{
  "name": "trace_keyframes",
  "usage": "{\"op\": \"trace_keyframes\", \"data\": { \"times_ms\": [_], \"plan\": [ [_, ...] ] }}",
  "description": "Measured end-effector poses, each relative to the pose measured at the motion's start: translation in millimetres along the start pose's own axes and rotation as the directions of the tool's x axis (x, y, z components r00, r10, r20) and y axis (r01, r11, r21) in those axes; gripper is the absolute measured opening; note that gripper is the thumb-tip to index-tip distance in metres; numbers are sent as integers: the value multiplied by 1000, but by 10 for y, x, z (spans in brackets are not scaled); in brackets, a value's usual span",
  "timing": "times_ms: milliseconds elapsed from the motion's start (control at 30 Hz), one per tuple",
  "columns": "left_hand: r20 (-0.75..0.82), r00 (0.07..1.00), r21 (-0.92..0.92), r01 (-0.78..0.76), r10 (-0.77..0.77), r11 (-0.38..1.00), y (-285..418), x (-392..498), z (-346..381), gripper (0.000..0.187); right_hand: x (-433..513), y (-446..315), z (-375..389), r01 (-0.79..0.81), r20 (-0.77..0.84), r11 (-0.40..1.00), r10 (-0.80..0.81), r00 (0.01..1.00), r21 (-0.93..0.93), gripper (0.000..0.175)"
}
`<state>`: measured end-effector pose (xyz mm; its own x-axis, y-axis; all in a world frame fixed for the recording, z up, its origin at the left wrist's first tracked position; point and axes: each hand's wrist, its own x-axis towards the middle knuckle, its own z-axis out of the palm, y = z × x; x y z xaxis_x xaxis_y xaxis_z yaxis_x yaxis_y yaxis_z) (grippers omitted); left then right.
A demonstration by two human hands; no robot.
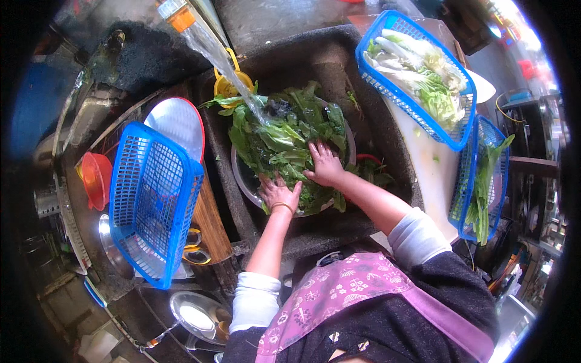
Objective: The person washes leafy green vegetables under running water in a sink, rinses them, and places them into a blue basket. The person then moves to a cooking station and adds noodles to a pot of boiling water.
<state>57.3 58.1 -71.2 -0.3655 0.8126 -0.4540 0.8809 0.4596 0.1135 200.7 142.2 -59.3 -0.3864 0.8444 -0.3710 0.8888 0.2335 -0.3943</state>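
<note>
Green leafy vegetables (pixel 290 159) are heaped in a round basin (pixel 238 172) inside a dark stone sink (pixel 381 104). My left hand (pixel 279 195), with a bangle at the wrist, rests with spread fingers on the leaves at the basin's near edge. Further right, my right hand (pixel 326 167) presses on the same heap, fingers apart. Neither hand is closed round a leaf. A stream of water (pixel 222 61) falls from a hose end with an orange fitting (pixel 181 18) onto the leaves. The wet heap hides most of the basin.
A yellow strainer (pixel 224 86) sits at the sink's back left. An empty blue plastic basket (pixel 150 204) stands tilted at left by a red basin (pixel 96 181). At right, one blue basket (pixel 374 79) holds pale cabbage leaves, another (pixel 463 222) green leaves, beside a white cutting board (pixel 431 177).
</note>
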Motion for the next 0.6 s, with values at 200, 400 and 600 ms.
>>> {"op": "trace_keyframes", "data": {
  "times_ms": [200,400,600],
  "plan": [
    [183,983,-26,-23,28,999,-26,142,-102,89,117,276,179,59,-8,997,-59,998,48,75],
    [-133,990,-285,-75,38,956,167,258,-916,46,-55,-25,-148,-75,-91,989,63,994,-126,55],
    [49,956,-417,281,-288,864,530,896,-908,70,-93,-80,212,-72,-468,991,11,884,-113,29]
  ]
}}
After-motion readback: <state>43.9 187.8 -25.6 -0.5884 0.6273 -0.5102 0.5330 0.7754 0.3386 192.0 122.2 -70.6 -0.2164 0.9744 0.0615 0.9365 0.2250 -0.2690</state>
